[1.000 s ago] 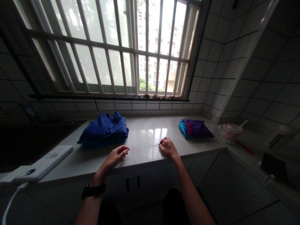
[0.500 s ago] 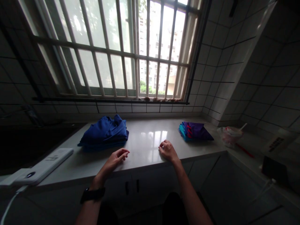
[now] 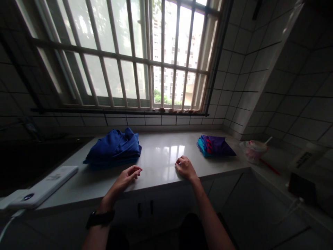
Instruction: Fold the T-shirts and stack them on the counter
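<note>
My left hand [image 3: 129,175] rests by the counter's front edge, its fingers loosely bent and nothing in them. Just behind it lies a folded pile of blue cloth [image 3: 114,147], apart from the fingers. To the right, my right hand [image 3: 185,166] rests on the white counter [image 3: 158,173], fingers curled loosely with a gap at the thumb and no object showing. Farther right sits a smaller folded bundle of purple, teal and red-striped fabric [image 3: 215,146], which neither hand touches. A black band [image 3: 100,219] is around my left wrist.
A white power strip [image 3: 47,187] with a plugged-in cable lies at the left, beside a dark sink [image 3: 39,156]. On the right stand a pinkish plastic bag or bowl [image 3: 253,151], a red stick-like thing [image 3: 270,167] and a dark flat object [image 3: 301,189]. A barred window [image 3: 134,59] is behind.
The whole view has shifted very slightly, so everything sits a little farther left. Both hands and the cloth piles otherwise stay as they were.
</note>
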The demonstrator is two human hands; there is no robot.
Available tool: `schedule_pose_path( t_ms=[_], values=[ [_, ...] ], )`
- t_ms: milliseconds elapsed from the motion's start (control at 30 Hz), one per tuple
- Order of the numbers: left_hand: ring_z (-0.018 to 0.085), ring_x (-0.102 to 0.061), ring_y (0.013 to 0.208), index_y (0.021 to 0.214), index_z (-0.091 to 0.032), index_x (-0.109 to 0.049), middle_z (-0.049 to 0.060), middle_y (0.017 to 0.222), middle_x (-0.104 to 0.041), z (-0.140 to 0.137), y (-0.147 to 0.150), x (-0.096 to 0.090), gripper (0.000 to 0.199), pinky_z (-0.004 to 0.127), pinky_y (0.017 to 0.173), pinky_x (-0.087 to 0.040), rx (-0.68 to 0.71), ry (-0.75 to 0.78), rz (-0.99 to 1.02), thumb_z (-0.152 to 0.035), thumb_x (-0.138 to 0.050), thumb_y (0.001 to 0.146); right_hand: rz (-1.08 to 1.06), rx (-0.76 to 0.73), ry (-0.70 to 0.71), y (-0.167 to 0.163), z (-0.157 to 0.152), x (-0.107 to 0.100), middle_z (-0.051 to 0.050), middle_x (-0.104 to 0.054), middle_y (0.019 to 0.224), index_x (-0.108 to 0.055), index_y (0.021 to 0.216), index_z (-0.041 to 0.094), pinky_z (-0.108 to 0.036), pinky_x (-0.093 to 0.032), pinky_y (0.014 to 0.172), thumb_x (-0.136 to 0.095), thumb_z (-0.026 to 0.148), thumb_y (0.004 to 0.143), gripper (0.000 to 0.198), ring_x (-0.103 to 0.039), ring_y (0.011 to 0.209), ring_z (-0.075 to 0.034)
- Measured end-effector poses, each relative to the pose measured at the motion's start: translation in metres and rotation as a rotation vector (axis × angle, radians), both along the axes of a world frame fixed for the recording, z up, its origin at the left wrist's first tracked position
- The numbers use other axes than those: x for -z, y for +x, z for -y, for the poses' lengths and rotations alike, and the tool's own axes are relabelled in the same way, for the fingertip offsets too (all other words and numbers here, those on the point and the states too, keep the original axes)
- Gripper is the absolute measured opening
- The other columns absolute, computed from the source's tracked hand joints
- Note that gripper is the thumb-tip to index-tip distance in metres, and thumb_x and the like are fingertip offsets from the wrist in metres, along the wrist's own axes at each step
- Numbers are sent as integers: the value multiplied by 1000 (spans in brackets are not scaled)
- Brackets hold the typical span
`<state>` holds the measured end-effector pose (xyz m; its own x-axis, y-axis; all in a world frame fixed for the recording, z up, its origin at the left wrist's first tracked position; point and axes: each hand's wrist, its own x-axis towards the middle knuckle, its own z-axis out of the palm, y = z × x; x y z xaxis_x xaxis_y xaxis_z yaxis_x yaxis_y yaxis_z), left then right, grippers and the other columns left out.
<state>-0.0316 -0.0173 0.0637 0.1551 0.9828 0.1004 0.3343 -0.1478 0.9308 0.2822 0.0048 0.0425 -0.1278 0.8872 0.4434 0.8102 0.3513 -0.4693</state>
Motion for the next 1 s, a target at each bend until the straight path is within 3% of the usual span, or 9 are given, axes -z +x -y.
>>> schedule_pose_path(
  t_ms=[233,500,1000],
  values=[
    [17,-55,63,85,-19,-68,2,70,-61,3,-2,-1,48,26,56,-42,-10,25,-57,-64,-66,67,5,-3,-6,0,0,0,-6,-63,91,-70,81,19,-29,-45,88,-64,17,89,10,-59,94,-19],
    [16,-51,60,80,-20,-64,-1,68,-58,3,-1,-2,41,26,53,-39,-17,-17,-26,-57,-65,63,11,1,-13,0,2,-2,-7,-64,92,-71,82,18,-30,-45,88,-64,18,89,10,-59,94,-20],
    [16,-53,60,71,-22,-54,-3,63,-57,-2,-1,4,33,28,60,-43,10,37,66,-50,-68,62,37,16,-24,0,1,-2,-7,-64,93,-71,83,19,-29,-45,88,-64,19,89,9,-60,94,-20]
  ],
)
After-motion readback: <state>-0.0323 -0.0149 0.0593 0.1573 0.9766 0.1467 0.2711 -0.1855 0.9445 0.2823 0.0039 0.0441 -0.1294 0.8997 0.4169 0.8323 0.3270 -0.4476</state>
